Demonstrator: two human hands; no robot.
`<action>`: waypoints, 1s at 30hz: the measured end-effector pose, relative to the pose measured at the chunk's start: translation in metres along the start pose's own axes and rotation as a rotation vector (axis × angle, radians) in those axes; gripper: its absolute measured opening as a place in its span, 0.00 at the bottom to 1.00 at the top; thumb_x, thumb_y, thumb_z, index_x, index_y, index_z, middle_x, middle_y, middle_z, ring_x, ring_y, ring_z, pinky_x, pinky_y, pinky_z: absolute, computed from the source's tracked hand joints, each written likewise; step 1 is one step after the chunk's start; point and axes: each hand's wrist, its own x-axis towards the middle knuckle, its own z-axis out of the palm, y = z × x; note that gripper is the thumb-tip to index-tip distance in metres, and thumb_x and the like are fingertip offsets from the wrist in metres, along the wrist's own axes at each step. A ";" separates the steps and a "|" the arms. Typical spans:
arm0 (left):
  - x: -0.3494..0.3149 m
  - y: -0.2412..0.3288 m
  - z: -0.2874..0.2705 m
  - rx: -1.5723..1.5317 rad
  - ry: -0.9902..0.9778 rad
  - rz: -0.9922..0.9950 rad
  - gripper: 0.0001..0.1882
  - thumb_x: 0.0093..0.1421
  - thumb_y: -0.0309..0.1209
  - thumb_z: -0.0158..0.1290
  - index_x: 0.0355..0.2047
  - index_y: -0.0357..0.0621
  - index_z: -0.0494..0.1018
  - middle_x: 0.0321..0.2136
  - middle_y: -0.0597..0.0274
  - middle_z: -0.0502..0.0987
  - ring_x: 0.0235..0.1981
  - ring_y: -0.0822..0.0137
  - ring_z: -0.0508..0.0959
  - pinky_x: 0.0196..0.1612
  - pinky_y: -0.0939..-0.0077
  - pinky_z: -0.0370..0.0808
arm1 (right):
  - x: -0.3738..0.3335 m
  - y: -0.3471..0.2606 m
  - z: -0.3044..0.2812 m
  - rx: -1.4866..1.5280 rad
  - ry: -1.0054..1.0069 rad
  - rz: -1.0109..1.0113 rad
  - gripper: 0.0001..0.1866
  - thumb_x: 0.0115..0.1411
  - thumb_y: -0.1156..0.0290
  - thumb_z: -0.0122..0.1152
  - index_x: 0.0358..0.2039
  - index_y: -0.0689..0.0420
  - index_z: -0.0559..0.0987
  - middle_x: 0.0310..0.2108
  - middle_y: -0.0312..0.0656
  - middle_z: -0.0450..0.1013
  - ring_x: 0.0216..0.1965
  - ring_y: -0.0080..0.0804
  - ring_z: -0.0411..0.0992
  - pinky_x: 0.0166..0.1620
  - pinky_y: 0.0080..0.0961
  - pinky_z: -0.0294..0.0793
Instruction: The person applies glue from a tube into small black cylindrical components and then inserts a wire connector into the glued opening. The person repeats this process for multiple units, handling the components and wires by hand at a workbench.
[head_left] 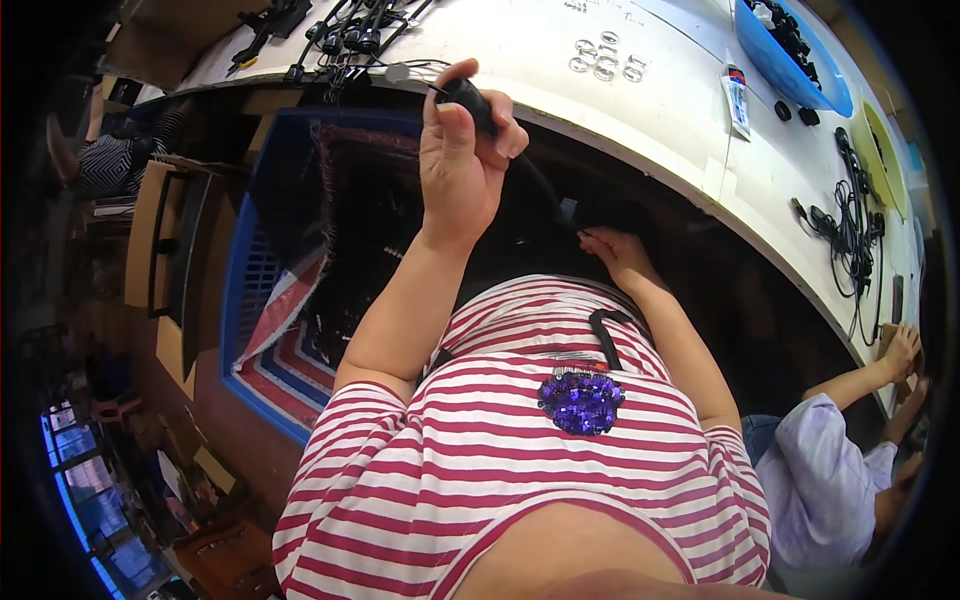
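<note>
My left hand [462, 170] is closed round a short black cylindrical part [466, 103], raised near the bench edge, with its thumb and fingers on the sides. A thin dark wire shows at the part's upper end. From its lower end a black cable [543, 184] slants down to the right. My right hand [622, 256], in front of my body, pinches the cable near its lower end, where a small pale-blue piece [568, 208] shows. The exact end in the right fingers is hard to make out against the dark background.
On the white bench [680, 120] lie several clear rings [606, 56], a glue tube [738, 102], black cables [845, 230] and a blue basin [795, 60] of black parts. Below left stands a blue crate [240, 290]. At right, another person's hand [901, 352] touches the bench edge.
</note>
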 end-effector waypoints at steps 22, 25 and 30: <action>-0.073 -0.084 0.021 0.251 -0.522 -0.572 0.23 0.59 0.42 0.48 0.48 0.41 0.60 0.29 0.65 0.68 0.27 0.76 0.66 0.34 0.84 0.64 | -0.029 -0.143 -0.077 0.212 0.361 -0.624 0.09 0.53 0.70 0.59 0.30 0.64 0.79 0.29 0.39 0.74 0.32 0.23 0.72 0.37 0.17 0.72; -0.078 -0.092 0.011 0.180 -0.452 -0.531 0.21 0.59 0.40 0.48 0.47 0.41 0.61 0.30 0.65 0.69 0.29 0.75 0.67 0.36 0.82 0.65 | -0.034 -0.132 -0.064 0.255 0.209 -0.393 0.10 0.56 0.69 0.57 0.33 0.62 0.78 0.20 0.36 0.72 0.17 0.20 0.71 0.19 0.14 0.71; -0.080 -0.090 -0.001 0.345 -0.465 -0.672 0.17 0.59 0.28 0.48 0.49 0.43 0.62 0.35 0.64 0.70 0.38 0.72 0.71 0.45 0.79 0.68 | -0.035 -0.127 -0.052 0.117 0.226 -0.307 0.07 0.54 0.71 0.58 0.30 0.61 0.77 0.23 0.34 0.74 0.24 0.16 0.69 0.26 0.14 0.67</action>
